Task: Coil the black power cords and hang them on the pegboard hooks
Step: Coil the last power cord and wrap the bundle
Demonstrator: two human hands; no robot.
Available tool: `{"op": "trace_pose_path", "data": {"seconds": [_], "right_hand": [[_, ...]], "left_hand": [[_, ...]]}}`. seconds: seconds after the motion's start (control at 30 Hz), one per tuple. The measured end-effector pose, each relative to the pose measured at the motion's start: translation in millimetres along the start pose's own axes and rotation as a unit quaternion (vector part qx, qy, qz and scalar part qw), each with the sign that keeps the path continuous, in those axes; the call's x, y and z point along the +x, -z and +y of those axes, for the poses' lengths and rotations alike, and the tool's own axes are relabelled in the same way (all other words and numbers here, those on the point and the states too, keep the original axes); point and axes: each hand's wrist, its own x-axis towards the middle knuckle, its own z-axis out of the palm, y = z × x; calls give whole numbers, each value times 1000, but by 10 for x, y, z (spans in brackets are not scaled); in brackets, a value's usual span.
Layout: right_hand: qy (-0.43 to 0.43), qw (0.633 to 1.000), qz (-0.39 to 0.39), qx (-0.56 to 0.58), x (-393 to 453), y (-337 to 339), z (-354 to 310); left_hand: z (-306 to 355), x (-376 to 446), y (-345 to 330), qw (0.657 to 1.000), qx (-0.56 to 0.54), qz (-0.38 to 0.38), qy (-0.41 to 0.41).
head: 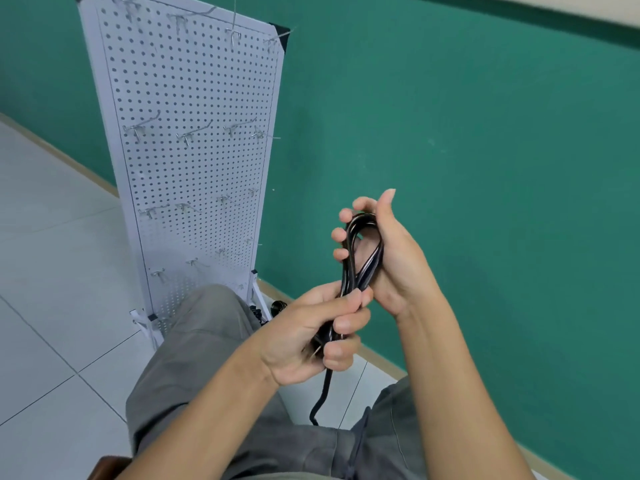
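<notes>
The left hand (311,336) grasps the lower part of the coiled black power cord (360,258), with fingers curled around the bundle. The right hand (384,251) holds the upper loop, its fingers bent around it. One cord end hangs down between the knees. The white pegboard (194,98) with metal hooks (188,135) stands behind, against the green wall (485,133).

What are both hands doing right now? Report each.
Left hand: grips the lower end of the coiled black cord.
Right hand: fingers curled through the cord's top loop.
</notes>
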Motion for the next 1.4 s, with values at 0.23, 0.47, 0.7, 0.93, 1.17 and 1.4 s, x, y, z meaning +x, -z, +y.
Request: {"op": "trace_pose_path", "data": {"seconds": [0.23,0.47,0.7,0.93,1.17,1.4], "right_hand": [[-56,995,-58,-54,-61,56,228],[-138,979,-113,-95,-209,-63,847],[-134,947,-136,-259,-241,-38,1040],[-117,927,-124,-335,-260,74,1012],[-19,918,-99,-383,-274,113,797],[45,927,-68,-367,-291,59,650]], "left_hand": [[194,3,61,979,32,169,-108],[411,-92,267,931,49,283,-226],[587,-169,437,876,11,381,-295],[690,-249,584,839,-8,444,-314],[638,-279,784,826,142,488,-243],[369,-133,715,849,295,420,-124]]}}
